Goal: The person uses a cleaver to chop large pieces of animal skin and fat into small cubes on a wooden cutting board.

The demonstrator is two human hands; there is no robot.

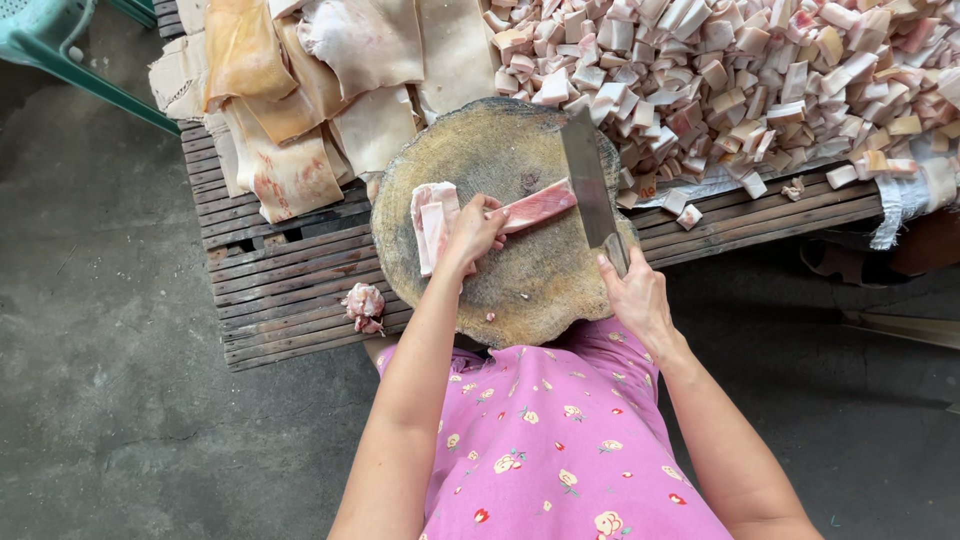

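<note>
**Cleaver set against a pork strip on the round block**

Looking down from the head camera, I see my left hand (472,232) stretched forward over the chopping block (500,290), palm down, its grip pressed on the near end of a pork strip (538,207) and pinning it flat. My right hand (636,295) comes in from the right with the wrist bent inward, its grip wrapped tight around the handle of a cleaver (590,185). The blade points away from me and its edge sits at the strip's far end, touching or just above it; I cannot tell which.

Beside my left hand lies a small stack of strips (432,222) on the block. The block rests on a low slatted surface (280,275). Past it, wide sheets of pork skin (300,110) cover the left side, and a large heap of cut pieces (760,80) fills the right, close to the cleaver's tip. A loose scrap (364,306) sits on the slats near my left forearm. A green chair leg (60,50) shows at the top left.

The held strip is long and narrow, pink with a pale fatty band, lying slantwise across the middle of the block.
</note>
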